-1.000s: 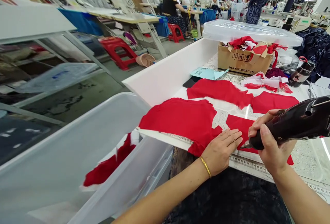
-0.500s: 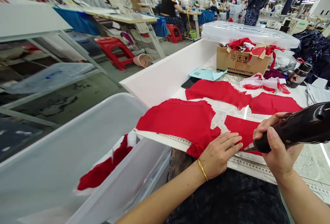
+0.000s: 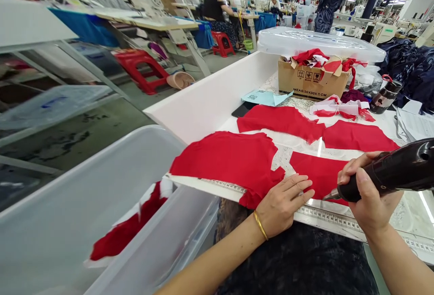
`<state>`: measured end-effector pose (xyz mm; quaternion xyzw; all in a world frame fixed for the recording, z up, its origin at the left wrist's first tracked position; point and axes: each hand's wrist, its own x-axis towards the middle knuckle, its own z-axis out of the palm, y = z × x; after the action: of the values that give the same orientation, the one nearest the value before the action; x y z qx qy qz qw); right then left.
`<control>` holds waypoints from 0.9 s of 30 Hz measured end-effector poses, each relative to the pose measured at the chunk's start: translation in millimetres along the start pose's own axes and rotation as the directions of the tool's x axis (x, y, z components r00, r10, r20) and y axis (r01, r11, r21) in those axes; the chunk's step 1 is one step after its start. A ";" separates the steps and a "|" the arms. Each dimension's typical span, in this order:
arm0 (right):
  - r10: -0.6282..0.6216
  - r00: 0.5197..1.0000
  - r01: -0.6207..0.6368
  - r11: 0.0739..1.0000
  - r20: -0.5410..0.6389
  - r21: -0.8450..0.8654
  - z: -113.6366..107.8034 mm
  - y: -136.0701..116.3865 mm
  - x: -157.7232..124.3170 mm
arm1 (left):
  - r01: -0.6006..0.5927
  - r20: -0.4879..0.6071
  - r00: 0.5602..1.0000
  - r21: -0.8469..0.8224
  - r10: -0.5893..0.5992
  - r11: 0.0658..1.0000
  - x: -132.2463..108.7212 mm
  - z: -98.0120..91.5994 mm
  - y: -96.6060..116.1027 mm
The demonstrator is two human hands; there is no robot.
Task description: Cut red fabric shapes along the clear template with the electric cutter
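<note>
My left hand (image 3: 283,202) lies flat at the table's front edge, fingers stretched out over the near left corner of a red fabric piece (image 3: 318,173). My right hand (image 3: 371,195) is wrapped round a black handheld power tool (image 3: 400,166) with a tapered metal tip. That tip points left, low over the same piece's front edge, a short way from my left fingertips; whether it touches the cloth I cannot tell. A larger red fabric piece (image 3: 224,159) lies to the left, its crumpled end beside my left hand. Two more red pieces (image 3: 281,121) (image 3: 359,135) lie behind.
A measuring tape (image 3: 332,216) runs along the table's front edge. Behind stand a cardboard box (image 3: 310,82) of red scraps, a clear plastic lid (image 3: 318,41) and a dark bottle (image 3: 385,97). A white side board (image 3: 210,100) borders the table; a plastic bin (image 3: 135,150) stands left.
The tool in my right hand has moved slightly right, widening the gap between its tip and my left fingertips. My left hand stays on the cloth. The whole view has shifted a little.
</note>
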<state>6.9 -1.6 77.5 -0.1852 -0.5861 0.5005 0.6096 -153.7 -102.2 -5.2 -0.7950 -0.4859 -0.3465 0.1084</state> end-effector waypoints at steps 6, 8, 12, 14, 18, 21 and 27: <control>-0.007 0.999 0.007 1.000 -0.045 -0.003 -19.1 -4.9 5.1 | 0.007 -0.011 1.000 -0.005 -0.007 1.000 -2.7 -0.6 0.5; -0.004 0.999 0.004 1.000 -0.054 -0.012 -21.8 -2.7 5.0 | 0.007 0.001 1.000 -0.012 -0.007 1.000 -2.9 -1.0 0.4; -0.023 0.998 0.021 0.999 -0.057 -0.028 -21.5 -0.7 2.6 | 0.003 0.000 1.000 0.000 -0.003 1.000 -1.3 -2.1 0.5; -0.020 0.998 0.019 1.000 -0.055 -0.018 -22.8 -2.6 1.9 | 0.003 -0.012 1.000 0.013 -0.003 1.000 -0.6 -2.2 0.7; 0.001 0.997 -0.003 1.000 -0.075 -0.022 -32.6 -9.2 3.1 | 0.021 -0.036 0.999 0.015 -0.020 1.000 -0.8 -1.7 1.5; -0.009 0.994 0.004 0.999 -0.109 -0.047 -41.0 -12.2 5.4 | 0.037 -0.027 0.999 0.007 -0.037 0.999 -1.4 -2.1 2.2; -0.018 0.990 0.004 0.995 -0.137 -0.099 -44.5 -9.8 5.9 | 0.035 -0.017 0.999 0.022 -0.034 0.999 -1.5 -2.7 1.8</control>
<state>49.7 15.2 77.8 -0.2457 -0.5676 0.4538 0.6415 -153.8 -105.4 -3.9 -0.7824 -0.5025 -0.3494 0.1150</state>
